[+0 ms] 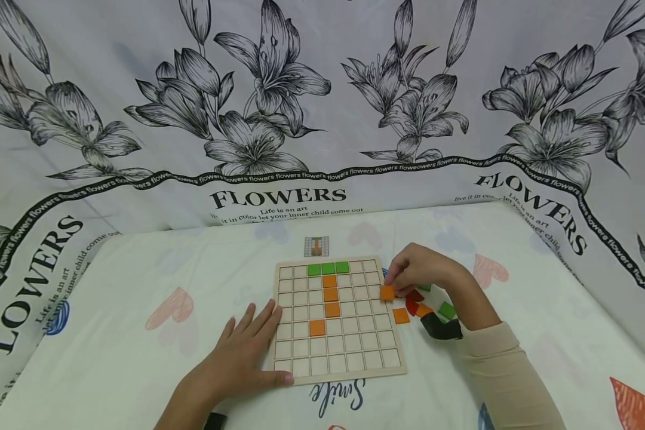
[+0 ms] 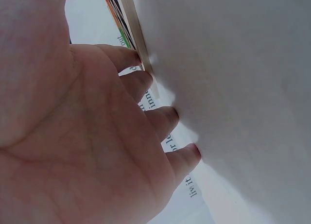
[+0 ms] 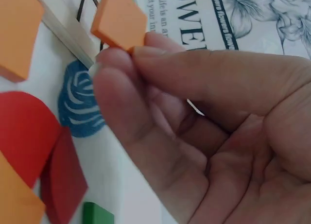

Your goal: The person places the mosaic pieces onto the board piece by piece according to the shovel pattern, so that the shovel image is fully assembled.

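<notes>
My right hand pinches an orange square tile between thumb and fingertips at the right rim of a wooden grid board. In the right wrist view the tile sticks out past the fingertips. My left hand lies with fingers spread along the board's left edge, thumb at the near left corner. The left wrist view shows its palm and fingertips by the board's side. Three green tiles sit in the top row. Below them is a column of orange tiles, with one orange tile lower left.
Right of the board lie a loose orange tile, red curved pieces and a green tile, partly under my right wrist. A small picture card lies beyond the board. A flower-printed curtain hangs behind.
</notes>
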The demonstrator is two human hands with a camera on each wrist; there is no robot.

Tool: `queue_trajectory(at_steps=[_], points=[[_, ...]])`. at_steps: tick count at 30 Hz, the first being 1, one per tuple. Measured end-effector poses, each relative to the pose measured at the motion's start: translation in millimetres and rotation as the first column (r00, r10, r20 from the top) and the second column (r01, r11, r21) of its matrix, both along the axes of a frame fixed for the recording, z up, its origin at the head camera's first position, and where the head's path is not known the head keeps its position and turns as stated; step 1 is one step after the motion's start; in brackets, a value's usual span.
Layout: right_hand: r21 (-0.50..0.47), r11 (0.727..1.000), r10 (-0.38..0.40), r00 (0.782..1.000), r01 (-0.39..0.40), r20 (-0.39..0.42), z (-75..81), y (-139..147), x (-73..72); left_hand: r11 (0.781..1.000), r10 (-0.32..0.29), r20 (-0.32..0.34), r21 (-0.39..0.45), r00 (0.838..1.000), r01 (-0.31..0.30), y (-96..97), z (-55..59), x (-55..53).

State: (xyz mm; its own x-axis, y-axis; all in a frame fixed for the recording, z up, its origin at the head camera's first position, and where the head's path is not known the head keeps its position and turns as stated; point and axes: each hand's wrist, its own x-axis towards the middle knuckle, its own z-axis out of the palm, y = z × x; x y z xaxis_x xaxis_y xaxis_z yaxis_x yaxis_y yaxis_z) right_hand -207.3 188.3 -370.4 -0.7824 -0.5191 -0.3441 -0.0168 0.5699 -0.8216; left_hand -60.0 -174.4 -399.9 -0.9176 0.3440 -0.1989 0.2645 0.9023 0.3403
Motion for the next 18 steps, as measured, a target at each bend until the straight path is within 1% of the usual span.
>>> queue_trajectory(at_steps=[6, 13, 18], points=[[-0.052, 0.998, -0.022, 0.998, 0.025, 0.057, -7.6, -2.1, -1.6, 1.000, -0.007, -0.017, 0.003, 1.000, 0.007, -0.8, -0.9, 0.4], [-0.094, 0.996, 0.009, 0.994, 0.002, 0.112, -12.5, -10.3, 0.1, 1.000, -0.012, -0.019, 0.002, 1.000, 0.013, -0.7, 0.8, 0.9], [-0.079, 0.997, 0.026, 0.993, -0.017, 0.115, -16.3, -21.7, 2.6, 1.000, -0.004, -0.009, -0.008, 1.000, 0.004, 0.0, 0.5, 0.5]])
